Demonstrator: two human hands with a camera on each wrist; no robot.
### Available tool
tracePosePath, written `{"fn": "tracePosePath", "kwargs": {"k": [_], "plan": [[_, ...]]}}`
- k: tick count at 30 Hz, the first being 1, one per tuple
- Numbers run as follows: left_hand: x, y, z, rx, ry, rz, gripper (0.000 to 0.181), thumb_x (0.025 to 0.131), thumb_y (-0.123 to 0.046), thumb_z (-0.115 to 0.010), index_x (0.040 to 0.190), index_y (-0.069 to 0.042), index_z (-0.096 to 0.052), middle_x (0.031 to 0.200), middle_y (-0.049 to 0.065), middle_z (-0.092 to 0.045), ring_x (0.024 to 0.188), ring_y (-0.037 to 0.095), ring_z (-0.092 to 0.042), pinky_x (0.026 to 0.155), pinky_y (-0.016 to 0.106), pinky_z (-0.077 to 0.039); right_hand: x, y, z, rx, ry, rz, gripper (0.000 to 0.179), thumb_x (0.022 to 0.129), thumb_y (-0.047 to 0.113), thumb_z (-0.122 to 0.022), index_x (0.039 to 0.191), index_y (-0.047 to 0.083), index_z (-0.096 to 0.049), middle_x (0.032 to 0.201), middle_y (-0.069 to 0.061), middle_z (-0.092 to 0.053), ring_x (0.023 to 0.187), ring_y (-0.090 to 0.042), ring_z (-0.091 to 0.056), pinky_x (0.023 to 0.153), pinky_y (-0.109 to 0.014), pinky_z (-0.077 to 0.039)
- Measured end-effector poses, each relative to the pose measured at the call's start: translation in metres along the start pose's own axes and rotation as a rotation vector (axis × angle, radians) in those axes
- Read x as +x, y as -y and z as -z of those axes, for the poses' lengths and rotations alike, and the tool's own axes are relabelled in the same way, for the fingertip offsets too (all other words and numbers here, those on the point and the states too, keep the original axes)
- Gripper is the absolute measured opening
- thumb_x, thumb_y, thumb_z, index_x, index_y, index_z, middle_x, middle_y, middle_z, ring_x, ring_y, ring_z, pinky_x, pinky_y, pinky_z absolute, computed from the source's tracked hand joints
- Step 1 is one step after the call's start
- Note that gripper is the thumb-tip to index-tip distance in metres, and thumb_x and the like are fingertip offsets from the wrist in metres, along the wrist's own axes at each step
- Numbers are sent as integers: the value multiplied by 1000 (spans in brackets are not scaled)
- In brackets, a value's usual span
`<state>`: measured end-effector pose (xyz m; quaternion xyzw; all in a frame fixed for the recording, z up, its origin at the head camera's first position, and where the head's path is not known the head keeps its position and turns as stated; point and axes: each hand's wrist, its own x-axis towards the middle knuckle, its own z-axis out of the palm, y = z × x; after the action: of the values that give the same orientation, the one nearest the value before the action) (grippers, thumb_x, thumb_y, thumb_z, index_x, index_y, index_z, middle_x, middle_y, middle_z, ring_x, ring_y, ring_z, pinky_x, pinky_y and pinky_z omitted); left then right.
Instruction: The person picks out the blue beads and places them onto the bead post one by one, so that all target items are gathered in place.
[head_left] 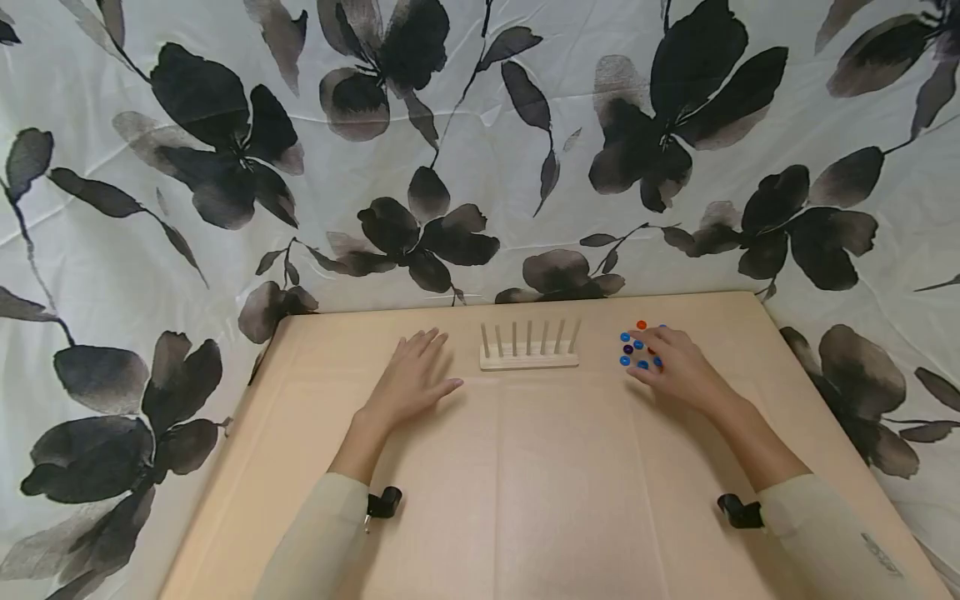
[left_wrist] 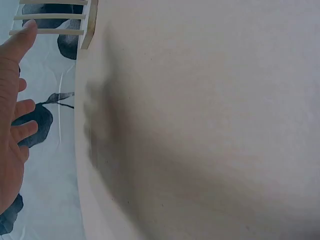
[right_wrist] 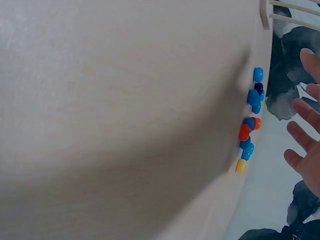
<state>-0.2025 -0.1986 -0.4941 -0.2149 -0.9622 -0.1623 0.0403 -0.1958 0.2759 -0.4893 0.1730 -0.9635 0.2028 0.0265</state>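
A light wooden peg rack [head_left: 528, 362] with several upright pegs stands near the back of the table. To its left my left hand [head_left: 405, 382] hovers with fingers spread and holds nothing. My right hand [head_left: 681, 371] hangs over a cluster of small beads right of the rack, its fingers spread and nothing in its grasp. Among the beads are blue beads [head_left: 625, 361], a red bead [head_left: 641, 324] and, in the right wrist view, a yellow bead [right_wrist: 241, 166]. In the head view the right hand hides part of the cluster.
The light wood table [head_left: 555, 483] reaches back to a white floral cloth [head_left: 525, 208] hanging behind and at both sides. Each forearm wears a pale sleeve, with a small black wrist camera [head_left: 385, 502] at the left cuff and another at the right.
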Motion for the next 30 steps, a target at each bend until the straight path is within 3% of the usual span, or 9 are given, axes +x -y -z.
{"fn": "tracePosePath", "kwargs": {"k": [5, 10, 18, 30], "plan": [[6, -3, -4, -84, -18, -23, 87, 90, -56, -72, 155, -7, -44, 159, 18, -46, 150, 42, -38, 124, 60, -25, 1, -1, -5, -8, 0, 15, 60, 93, 33, -78, 141, 3, -60, 136, -27, -58, 126, -53, -48, 102, -72, -38], [11, -7, -7, -138, 13, -29, 88, 88, -53, -76, 154, -3, -45, 157, 19, -47, 150, 39, -38, 125, 53, -25, 2, -1, -12, 14, 22, -8, 55, 92, 29, -79, 136, 1, -63, 134, -25, -60, 126, -51, -47, 102, -71, -37], [21, -15, -13, -215, 64, 7, 86, 89, -47, -79, 155, -5, -43, 159, 14, -46, 151, 33, -38, 125, 47, -28, 11, -8, -21, 10, 54, -12, 51, 91, 25, -80, 132, -1, -66, 129, -24, -64, 126, -45, -52, 118, -69, -25], [40, -21, -25, -313, 104, 53, 77, 89, -30, -83, 152, -3, -47, 154, 17, -52, 147, 36, -44, 123, 48, -32, 14, -14, -25, 15, 46, -32, 45, 90, 23, -81, 127, 0, -70, 126, -25, -65, 122, -46, -53, 119, -69, -21]]}}
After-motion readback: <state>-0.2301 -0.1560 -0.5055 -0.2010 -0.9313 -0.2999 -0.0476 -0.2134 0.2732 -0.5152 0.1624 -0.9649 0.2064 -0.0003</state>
